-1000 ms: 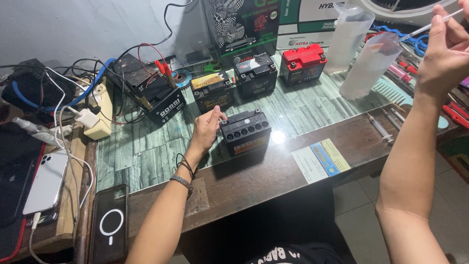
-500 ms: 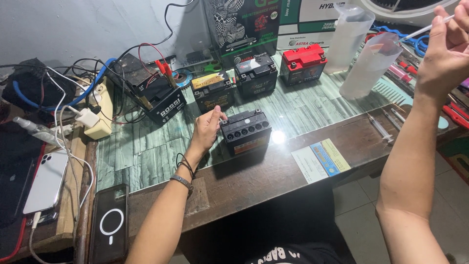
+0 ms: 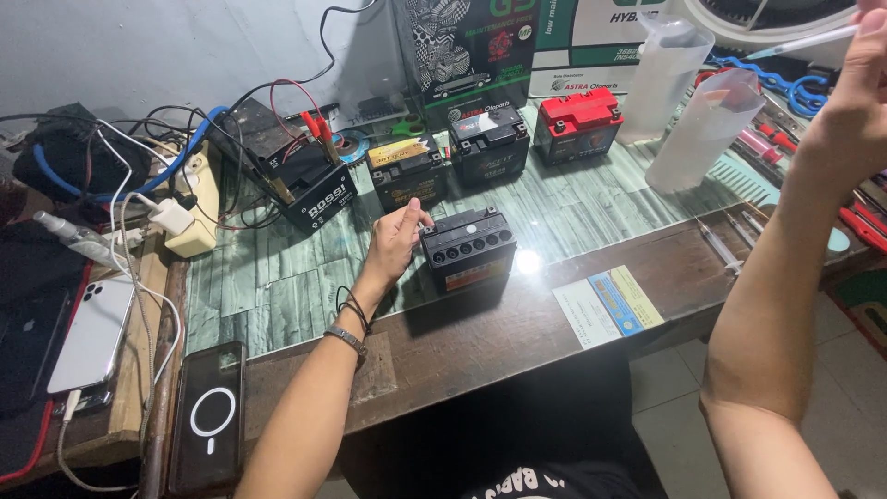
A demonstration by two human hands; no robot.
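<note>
The left hand (image 3: 397, 236) gripped a black battery (image 3: 468, 248) — long axis running left-right on the tabletop (image 3: 591, 217); the right hand (image 3: 855, 102) pinched one syringe (image 3: 802, 42), tip pointing left — four more batteries behind.

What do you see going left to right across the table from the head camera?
White phone → dark phone → left hand → black battery → paper card → syringe → raised right hand.
</note>
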